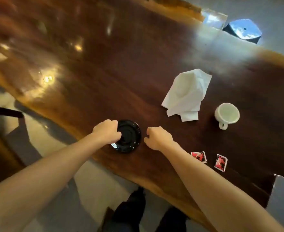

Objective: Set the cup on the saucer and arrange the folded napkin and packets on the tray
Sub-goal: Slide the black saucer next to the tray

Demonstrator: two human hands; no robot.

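Note:
A black saucer [129,136] lies on the dark wooden table [104,72] near its front edge. My left hand [107,131] grips the saucer's left rim with curled fingers. My right hand [158,138] hovers just right of the saucer, fingers curled, holding nothing. A white cup [227,114] stands empty at the right, its handle toward me. A crumpled white napkin [187,94] lies between the saucer and the cup, further back. Two red packets [199,156] [220,162] lie near the front edge at the right. No tray is in sight.
The table's front edge runs diagonally from upper left to lower right, with floor and my dark shoes [136,203] below it. A grey surface [283,198] sits at the lower right corner. A shiny angular object [244,30] stands beyond the far edge.

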